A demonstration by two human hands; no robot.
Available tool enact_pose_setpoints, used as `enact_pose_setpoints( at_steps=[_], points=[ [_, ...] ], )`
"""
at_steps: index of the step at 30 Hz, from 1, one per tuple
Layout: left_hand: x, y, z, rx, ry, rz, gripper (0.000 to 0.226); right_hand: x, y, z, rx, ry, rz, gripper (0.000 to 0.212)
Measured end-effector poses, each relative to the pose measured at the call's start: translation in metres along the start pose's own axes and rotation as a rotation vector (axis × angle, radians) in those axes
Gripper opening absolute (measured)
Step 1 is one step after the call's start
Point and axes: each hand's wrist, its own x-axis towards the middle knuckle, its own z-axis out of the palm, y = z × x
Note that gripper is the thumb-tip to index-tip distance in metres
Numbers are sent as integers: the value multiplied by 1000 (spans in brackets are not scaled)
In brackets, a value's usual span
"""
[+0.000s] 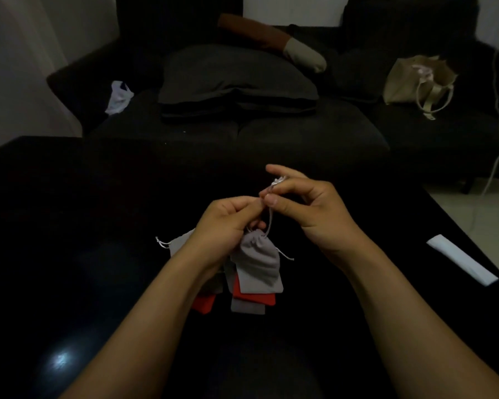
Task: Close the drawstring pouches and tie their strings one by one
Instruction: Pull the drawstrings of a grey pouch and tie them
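Both hands, left hand (225, 220) and right hand (308, 208), pinch the string (269, 223) at frame centre, its gathered grey pouch (260, 260) hanging straight below, above more pouches (251, 300) on the counter (69, 226).

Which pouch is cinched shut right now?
The grey pouch hanging by its drawstring between both hands; its mouth is gathered tight, while the others lie flat on the table.

grey pouch (260, 259) with pale grey string (269, 223), plain, no pattern; beneath it red pouches (255, 298) and further grey pouches (247, 308), all on a glossy black table (69, 226). at 3 o'clock a white strip (463, 259). at 12 o'clock a black sofa (300, 131) bearing a dark grey cushion (236, 73), at 1 o'clock a beige bag (418, 79), at 10 o'clock a white bag (120, 96).
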Motion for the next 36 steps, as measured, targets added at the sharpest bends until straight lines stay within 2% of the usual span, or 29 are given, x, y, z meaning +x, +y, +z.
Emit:
enact_pose_setpoints(
  at_steps=[4, 7, 8, 11, 14, 19, 24, 28, 32, 36],
  points=[
    [-4, 2, 4, -16, -126, -17, 41, -4, -1, 4, 123, -55, 78, 15],
    [-3, 4, 8, -192, -98, -88, 26, -5, -4, 5, 162, -22, 170, 18],
    [-3, 4, 8, -186, -103, -101, 26, -5, -3, 4, 159, -11, 182, 18],
    [-4, 2, 8, 69, -132, -37, 28, -4, -1, 1, 51, -26, 213, 19],
    [-4, -1, 9, 87, -61, -7, 27, -3, -1, 1, -18, -18, 261, 21],
    [0, -3, 3, -71, 66, -111, 31, 1, -4, 0, -54, 78, 306, 24],
    [0, -4, 0, -168, 128, -136, 19, -1, -9, -2, -50, -45, 437, 40],
    [-2, -1, -2, -180, 62, -103, 15, -4, -5, -2, -82, -236, 450, 28],
    [-1, -1, -5, -147, 47, -76, 8, -5, -2, -3, -96, -206, 452, 14],
    [-2, 2, -9, -55, 81, -24, 15, -5, -5, -5, -100, -188, 482, 15]
  ],
)
